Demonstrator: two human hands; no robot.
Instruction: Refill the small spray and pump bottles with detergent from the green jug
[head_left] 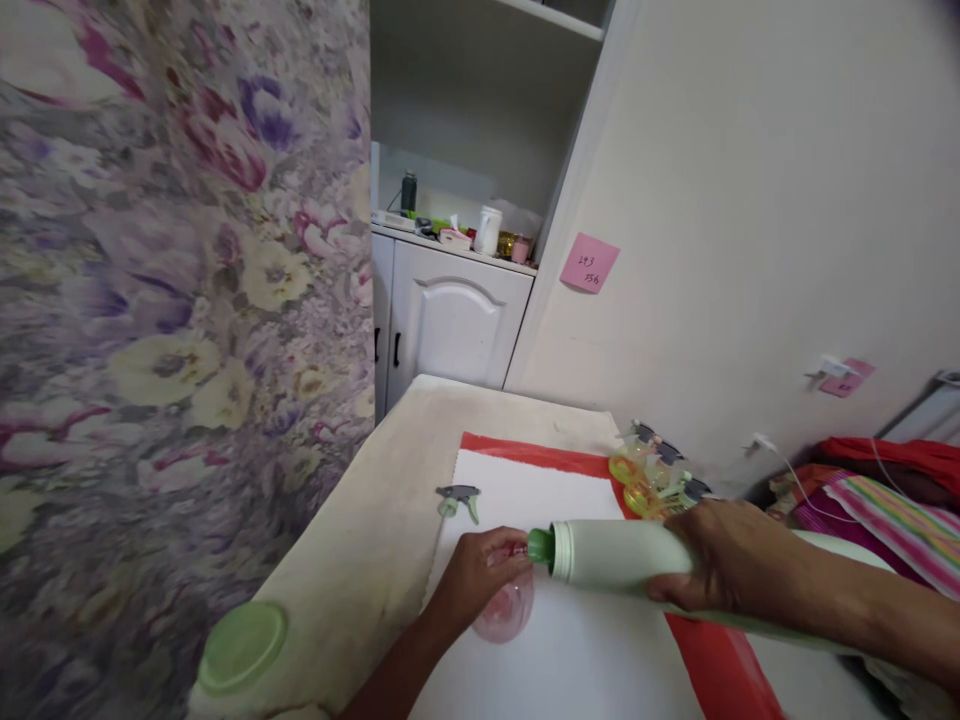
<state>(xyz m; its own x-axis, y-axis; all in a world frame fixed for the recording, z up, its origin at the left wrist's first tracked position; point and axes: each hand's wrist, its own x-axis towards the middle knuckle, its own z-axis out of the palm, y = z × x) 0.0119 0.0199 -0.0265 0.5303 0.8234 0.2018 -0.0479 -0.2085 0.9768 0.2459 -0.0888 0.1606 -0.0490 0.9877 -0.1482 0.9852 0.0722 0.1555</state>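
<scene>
My right hand [720, 565] is wrapped round a large pale green bottle [615, 555] lying nearly on its side, mouth to the left. A darker green spout [540, 546] juts from that mouth. My left hand [480, 575] grips the neck of a small clear pink bottle [506, 608] over the white sheet. The spout's tip is at the pink bottle's neck; fingers hide whether they touch, and I cannot make out any liquid stream. A grey and green spray trigger head [459, 500] lies beyond my left hand. A round green lid [244, 645] sits at the lower left.
On the table [375, 480], a white sheet [540, 485] overlies a red one [724, 660]. Several coloured spray bottles [652, 475] cluster at the far right corner. A floral curtain [187, 300] hangs left. A white cabinet [457, 310] and wall stand behind.
</scene>
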